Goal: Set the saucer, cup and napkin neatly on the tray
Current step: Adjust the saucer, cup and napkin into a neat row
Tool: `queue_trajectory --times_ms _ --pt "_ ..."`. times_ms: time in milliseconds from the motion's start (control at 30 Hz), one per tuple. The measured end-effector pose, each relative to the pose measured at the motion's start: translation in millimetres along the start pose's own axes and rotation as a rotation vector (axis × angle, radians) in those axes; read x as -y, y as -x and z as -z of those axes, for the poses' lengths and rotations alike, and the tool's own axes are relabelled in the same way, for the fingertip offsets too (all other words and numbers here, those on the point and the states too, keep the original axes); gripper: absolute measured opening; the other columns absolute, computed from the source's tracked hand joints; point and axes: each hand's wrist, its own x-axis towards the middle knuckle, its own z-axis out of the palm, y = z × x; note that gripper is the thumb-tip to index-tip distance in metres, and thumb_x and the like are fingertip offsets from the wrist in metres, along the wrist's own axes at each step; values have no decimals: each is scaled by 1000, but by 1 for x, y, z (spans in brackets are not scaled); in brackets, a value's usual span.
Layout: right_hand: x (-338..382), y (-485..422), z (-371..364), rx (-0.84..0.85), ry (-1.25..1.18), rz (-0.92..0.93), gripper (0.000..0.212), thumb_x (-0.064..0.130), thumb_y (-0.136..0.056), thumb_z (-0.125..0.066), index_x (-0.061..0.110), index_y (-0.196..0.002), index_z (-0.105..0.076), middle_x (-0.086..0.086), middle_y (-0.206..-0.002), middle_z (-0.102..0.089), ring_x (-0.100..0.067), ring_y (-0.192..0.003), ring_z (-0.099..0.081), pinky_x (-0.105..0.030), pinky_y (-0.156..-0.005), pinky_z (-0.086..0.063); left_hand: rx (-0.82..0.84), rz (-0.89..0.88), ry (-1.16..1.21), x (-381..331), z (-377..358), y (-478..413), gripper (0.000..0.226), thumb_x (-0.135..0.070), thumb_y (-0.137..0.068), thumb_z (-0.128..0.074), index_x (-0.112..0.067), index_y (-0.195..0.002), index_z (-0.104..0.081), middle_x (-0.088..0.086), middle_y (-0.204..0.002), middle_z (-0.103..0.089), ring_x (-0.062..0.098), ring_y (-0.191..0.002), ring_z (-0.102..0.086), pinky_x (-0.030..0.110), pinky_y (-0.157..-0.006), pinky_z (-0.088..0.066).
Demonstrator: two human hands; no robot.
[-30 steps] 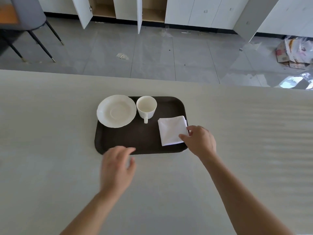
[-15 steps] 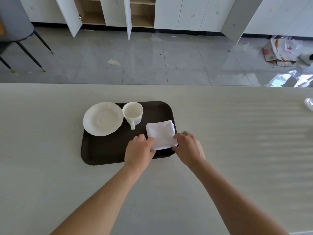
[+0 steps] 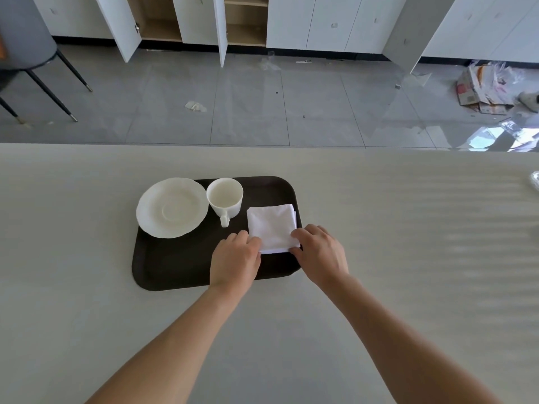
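A dark brown tray (image 3: 180, 266) lies on the pale table. On its far left corner rests a white saucer (image 3: 172, 207), its rim overhanging the tray's edge. A white cup (image 3: 225, 197) stands upright just right of the saucer, handle pointing toward me. A folded white napkin (image 3: 272, 227) lies on the tray's right side. My left hand (image 3: 234, 260) pinches the napkin's near left corner. My right hand (image 3: 320, 253) grips its near right corner at the tray's edge.
The table's far edge (image 3: 262, 145) runs across the view, with grey floor beyond. White cabinets with open doors (image 3: 221, 27) line the back wall. A chair (image 3: 26, 53) stands at the far left. A small clear object (image 3: 535, 182) sits at the table's right border.
My left hand came forward from the tray's near edge onto the napkin's left corner. The right hand stayed on the napkin's right corner. The camera view shifted.
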Motion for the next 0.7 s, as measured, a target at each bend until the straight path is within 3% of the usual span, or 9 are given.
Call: queue_trajectory --times_ms 333,700 --pt "-2 -20 -3 -33 32 36 14 18 -84 -69 12 -96 -68 -3 -88 -64 -27 -89 -57 -36 -54 -53 -47 -11 -1 1 -2 -12 8 -6 -80 -69 -9 -75 -63 7 -69 -53 23 -56 -47 31 -46 -35" --pt "-8 -34 -8 -95 75 108 7 19 -84 -72 13 -87 -71 -2 -90 -61 -26 -84 -56 -35 -46 -51 -85 -106 -49 -2 -3 -24 18 10 -72 -69 -7 -73 -60 9 -73 -54 23 -57 -48 33 -48 -45"
